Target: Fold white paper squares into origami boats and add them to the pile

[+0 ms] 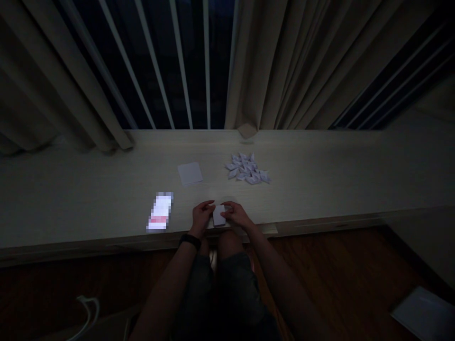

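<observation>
At the front edge of the sill-like ledge, a small folded piece of white paper [218, 219] lies between my hands. My left hand [202, 218], with a dark band on its wrist, has its thumb against the paper's left edge. My right hand [238, 215] grips the right side, its thumb lying over the face of the sheet. Beyond them to the right is a cluster of small folded white paper boats [246, 169]. Square white sheets [190, 174] lie flat behind my left hand.
A lit phone-like screen [160, 212], pixelated, rests on the ledge [320, 180] to the left. Long beige curtains [277, 66] and a barred dark window [177, 57] stand behind. Below are a wooden floor [341, 279] and a pale flat object [424, 312] at the lower right.
</observation>
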### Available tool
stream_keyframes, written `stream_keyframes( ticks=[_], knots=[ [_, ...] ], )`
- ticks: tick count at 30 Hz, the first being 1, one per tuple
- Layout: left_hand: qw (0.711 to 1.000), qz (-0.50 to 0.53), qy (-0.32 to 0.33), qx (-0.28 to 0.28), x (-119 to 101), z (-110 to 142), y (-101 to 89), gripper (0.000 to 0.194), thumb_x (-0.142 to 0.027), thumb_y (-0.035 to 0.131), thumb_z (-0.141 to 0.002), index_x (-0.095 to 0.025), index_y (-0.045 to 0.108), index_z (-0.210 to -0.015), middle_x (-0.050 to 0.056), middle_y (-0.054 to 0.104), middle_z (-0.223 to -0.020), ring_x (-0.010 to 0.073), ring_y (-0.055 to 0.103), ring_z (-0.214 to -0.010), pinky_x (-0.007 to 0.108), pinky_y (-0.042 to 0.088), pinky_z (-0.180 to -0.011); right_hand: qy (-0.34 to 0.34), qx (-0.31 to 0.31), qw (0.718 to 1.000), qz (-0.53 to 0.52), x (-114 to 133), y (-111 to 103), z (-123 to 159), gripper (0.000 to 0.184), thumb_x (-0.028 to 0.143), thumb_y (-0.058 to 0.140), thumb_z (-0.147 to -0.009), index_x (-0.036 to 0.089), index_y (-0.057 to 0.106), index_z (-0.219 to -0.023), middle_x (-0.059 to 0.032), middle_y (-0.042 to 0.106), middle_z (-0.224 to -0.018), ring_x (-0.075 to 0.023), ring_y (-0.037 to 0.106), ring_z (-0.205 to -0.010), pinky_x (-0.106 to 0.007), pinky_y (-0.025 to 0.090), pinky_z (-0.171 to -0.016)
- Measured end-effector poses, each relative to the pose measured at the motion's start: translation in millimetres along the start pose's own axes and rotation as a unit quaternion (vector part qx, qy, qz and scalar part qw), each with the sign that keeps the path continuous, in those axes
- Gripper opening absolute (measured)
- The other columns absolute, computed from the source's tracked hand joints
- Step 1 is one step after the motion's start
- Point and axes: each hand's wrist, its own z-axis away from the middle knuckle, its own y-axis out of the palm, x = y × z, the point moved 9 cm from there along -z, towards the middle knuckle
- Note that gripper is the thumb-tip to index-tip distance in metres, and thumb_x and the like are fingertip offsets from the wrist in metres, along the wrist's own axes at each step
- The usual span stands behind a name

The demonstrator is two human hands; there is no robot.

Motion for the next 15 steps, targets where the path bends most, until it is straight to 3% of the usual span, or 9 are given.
stream_keyframes(
  ticks=[5,9,12,15],
  knots=[
    [0.999,-0.006,0.004,-0.050,5,-3,-6.4,0.042,-0.035,0.072,-0.063,-0.010,0.069,-0.096,0.003,0.063,-0.064,0.0120,0.056,-0.058,0.023,0.044,-0.056,-0.014,-0.081,0.996,0.033,0,-12,2,0.050,0.030,0.070,-0.062,0.018,0.056,-0.108,0.0051,0.059,-0.056,-0.0126,0.054,-0.052,-0.022,0.040,-0.050],
    [0.998,-0.012,0.005,-0.063,9,-4,-9.5,0.046,-0.037,0.071,-0.064,-0.009,0.068,-0.100,0.004,0.065,-0.068,0.0127,0.057,-0.060,0.024,0.045,-0.057,-0.013,-0.076,0.996,0.033,1,-12,5,0.052,0.027,0.069,-0.061,0.019,0.054,-0.111,0.0059,0.058,-0.057,-0.0115,0.051,-0.050,-0.022,0.039,-0.049],
    [0.998,-0.056,0.022,-0.019,2,-8,-4.4,0.045,-0.039,0.070,-0.065,-0.010,0.069,-0.100,0.007,0.068,-0.074,0.0141,0.059,-0.064,0.025,0.045,-0.060,0.008,-0.052,0.998,0.037,0,-9,5,0.045,0.023,0.068,-0.059,0.020,0.056,-0.102,0.0071,0.055,-0.053,-0.0113,0.049,-0.046,-0.021,0.036,-0.046],
    [0.987,-0.142,0.029,0.074,-5,-12,10.5,0.035,-0.040,0.070,-0.065,-0.012,0.073,-0.086,0.009,0.070,-0.077,0.0171,0.061,-0.068,0.026,0.045,-0.061,0.005,-0.023,0.999,0.038,0,-5,4,0.041,0.020,0.068,-0.056,0.021,0.058,-0.096,0.0069,0.056,-0.055,-0.0116,0.050,-0.048,-0.021,0.037,-0.046]
  ],
)
